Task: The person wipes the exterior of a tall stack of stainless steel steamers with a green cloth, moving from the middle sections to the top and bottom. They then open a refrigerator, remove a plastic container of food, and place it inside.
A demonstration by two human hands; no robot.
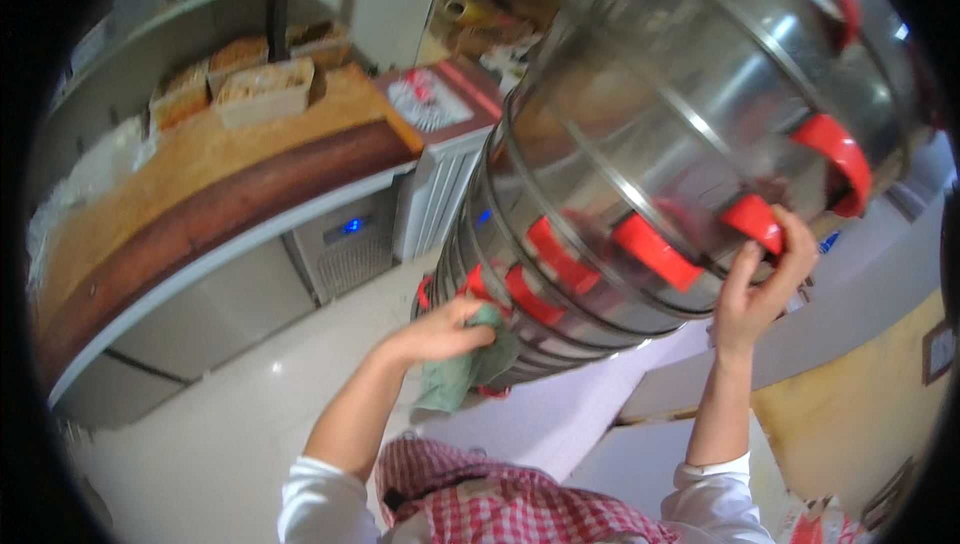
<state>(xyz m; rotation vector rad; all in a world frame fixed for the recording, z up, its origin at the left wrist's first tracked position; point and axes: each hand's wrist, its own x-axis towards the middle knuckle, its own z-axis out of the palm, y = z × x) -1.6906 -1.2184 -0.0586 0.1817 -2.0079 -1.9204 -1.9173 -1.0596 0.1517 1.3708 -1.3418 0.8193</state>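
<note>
A tall stack of stainless steel steamer tiers [600,169] with red handles stands in front of me and fills the upper right of the head view. My right hand [757,281] grips a red handle [752,220] on one of the upper tiers, thumb on the near side. A green cloth [454,377] is in my left hand [450,334], hanging below the fingers. That hand is against the lower tiers, beside a red handle [534,296]. Whether its fingers also hold a handle behind the cloth is hidden.
To the left is a wooden worktop [247,139] over a steel refrigerated counter [217,311] with a lit blue display. Plastic tubs of food [266,90] stand on it. A white cabinet with a brown top [450,101] adjoins it. Pale tiled floor [247,409] lies below.
</note>
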